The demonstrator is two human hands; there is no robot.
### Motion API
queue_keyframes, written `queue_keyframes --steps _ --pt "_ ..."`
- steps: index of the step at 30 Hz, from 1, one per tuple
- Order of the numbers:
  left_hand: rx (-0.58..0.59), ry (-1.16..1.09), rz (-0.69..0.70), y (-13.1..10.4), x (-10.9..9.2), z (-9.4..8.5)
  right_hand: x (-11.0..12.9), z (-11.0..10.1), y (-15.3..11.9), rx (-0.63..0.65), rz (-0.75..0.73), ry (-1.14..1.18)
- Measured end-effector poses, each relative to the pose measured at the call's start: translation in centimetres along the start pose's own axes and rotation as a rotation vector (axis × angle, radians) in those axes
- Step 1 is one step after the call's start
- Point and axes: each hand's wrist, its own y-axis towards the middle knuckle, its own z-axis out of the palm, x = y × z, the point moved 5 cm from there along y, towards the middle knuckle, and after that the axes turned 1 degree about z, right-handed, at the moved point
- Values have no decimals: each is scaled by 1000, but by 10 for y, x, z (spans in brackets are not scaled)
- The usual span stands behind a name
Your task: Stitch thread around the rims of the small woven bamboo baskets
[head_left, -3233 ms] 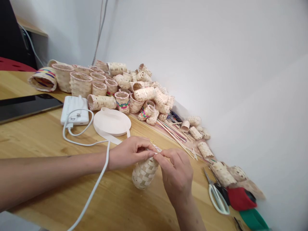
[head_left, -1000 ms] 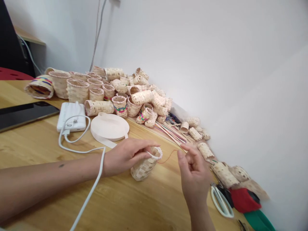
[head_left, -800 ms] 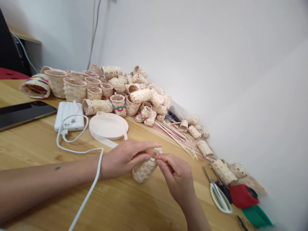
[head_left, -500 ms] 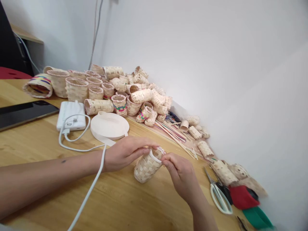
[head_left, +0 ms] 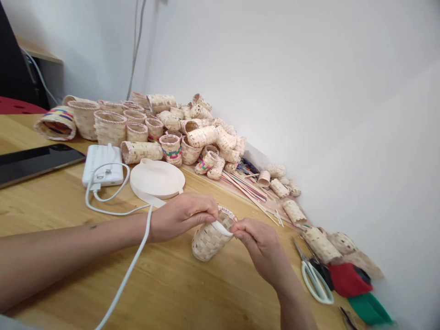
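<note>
Wooden surface (head_left: 154, 288) below, the left hand (head_left: 185, 213) now closes to a pinch like the right hand (head_left: 263, 243), seemingly bracing the white band (head_left: 222, 228) on the woven basket (head_left: 208, 244) between them!

Head view: I can read no text, brand, number or sign. On the white power bank (head_left: 96, 159), left of frame, I note what may be faint print, too small for me to decipher.
</note>
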Motion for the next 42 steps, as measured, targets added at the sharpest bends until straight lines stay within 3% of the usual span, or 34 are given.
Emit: queue_keyframes --steps 5,11,15,24,33,39,42 --pt "34 -23 -56 2 -4 2 2 -1 -2 0 -3 -13" --pt "59 -19 -91 3 -3 1 23 -6 -4 -237 -162 -96" --pt "45 -15 -91 3 -2 0 28 5 -1 -221 -191 -149" --pt "-30 -22 -157 -1 2 3 22 10 -1 -157 -63 -172" --pt "29 62 47 1 -3 4 22 11 0 -107 -6 -177" --pt "-75 406 163 -1 -17 -1 22 11 0 -102 2 -170" --pt "-55 464 234 -2 -24 1 22 10 0 -117 -3 -183"
